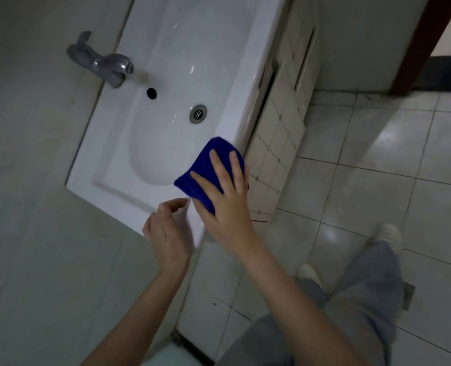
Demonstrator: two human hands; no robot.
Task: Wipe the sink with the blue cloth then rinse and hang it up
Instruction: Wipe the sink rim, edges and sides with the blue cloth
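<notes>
Across the frame's middle runs the white sink (166,143), its basin reaching from twelve o'clock toward seven. At its front rim, near five o'clock of the drain (198,113), I see the right hand (224,196) pressing the blue cloth (213,159) flat, fingers (219,165) spread wide over it. The left hand (166,228) hovers just beside, at eight o'clock of the cloth, thumb and forefinger nearly pinched but holding nothing. I judge the risk is here: the cloth overhangs the rim's outer edge, so a hard outward stroke could push it off onto the tiled floor (377,180). The tap (105,67) sits at ten o'clock.
</notes>
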